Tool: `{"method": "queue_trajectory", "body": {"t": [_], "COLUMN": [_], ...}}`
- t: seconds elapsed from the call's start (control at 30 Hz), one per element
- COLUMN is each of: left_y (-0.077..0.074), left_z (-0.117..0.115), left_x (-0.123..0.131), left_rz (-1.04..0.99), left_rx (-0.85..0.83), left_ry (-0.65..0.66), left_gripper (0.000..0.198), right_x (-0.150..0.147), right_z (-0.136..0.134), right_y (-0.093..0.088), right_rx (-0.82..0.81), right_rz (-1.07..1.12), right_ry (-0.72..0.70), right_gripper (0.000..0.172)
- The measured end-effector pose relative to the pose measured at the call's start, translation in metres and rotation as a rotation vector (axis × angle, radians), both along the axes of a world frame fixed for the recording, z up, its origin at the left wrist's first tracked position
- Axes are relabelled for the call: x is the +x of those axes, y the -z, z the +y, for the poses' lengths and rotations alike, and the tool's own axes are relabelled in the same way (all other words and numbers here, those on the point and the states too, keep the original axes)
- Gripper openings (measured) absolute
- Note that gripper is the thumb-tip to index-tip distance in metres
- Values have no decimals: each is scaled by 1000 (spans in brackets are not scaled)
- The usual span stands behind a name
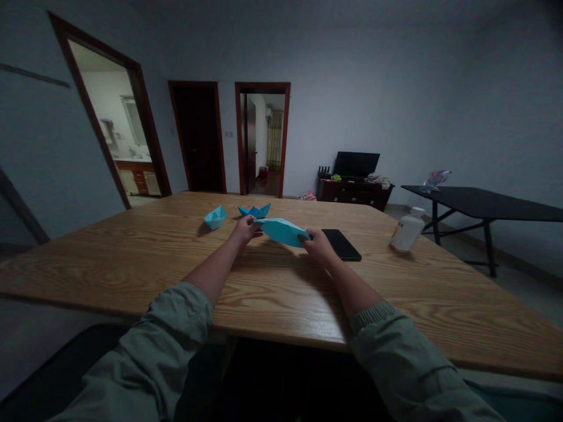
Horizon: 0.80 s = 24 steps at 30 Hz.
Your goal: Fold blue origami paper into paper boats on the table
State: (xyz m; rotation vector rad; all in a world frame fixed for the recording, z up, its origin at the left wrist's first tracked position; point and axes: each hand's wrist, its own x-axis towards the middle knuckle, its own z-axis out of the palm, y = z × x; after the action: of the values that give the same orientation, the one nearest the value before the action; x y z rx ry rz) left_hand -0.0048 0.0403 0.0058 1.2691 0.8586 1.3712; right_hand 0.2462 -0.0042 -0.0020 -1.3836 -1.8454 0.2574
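Observation:
Both of my hands hold a folded piece of light blue paper (pixel 282 231) by its opposite ends, a little above the wooden table (pixel 132 269). My left hand (pixel 245 230) pinches the pointed left tip, and my right hand (pixel 317 246) grips the right end. Just beyond my left hand stand a pale blue origami boat (pixel 215 217) and a darker blue origami boat (pixel 254 210). A black smartphone (pixel 341 244) lies face up next to my right hand, apparently not touching it.
A white plastic bottle (pixel 407 230) stands near the table's right edge. Beyond that edge are a black table (pixel 479 202) holding a glass ornament and a dark cabinet (pixel 354 191) with a monitor. Doorways line the back and left walls.

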Motion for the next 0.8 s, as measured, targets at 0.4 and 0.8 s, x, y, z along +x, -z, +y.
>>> {"method": "queue_trajectory", "body": {"t": [0.4,0.8], "left_y": [-5,-4], "left_z": [-7,-6], "left_x": [5,4], "left_rz": [-65,-78], "left_rx": [17,2], "left_ry": [51,87], "left_gripper": [39,47], "right_x": [-5,-11], "right_z": [-3,-14], "right_y": [-1,-9], "right_rx": [-79,-210], "right_rz": [69,139], "right_ry": [-121,-210], "right_gripper": [27,27]}}
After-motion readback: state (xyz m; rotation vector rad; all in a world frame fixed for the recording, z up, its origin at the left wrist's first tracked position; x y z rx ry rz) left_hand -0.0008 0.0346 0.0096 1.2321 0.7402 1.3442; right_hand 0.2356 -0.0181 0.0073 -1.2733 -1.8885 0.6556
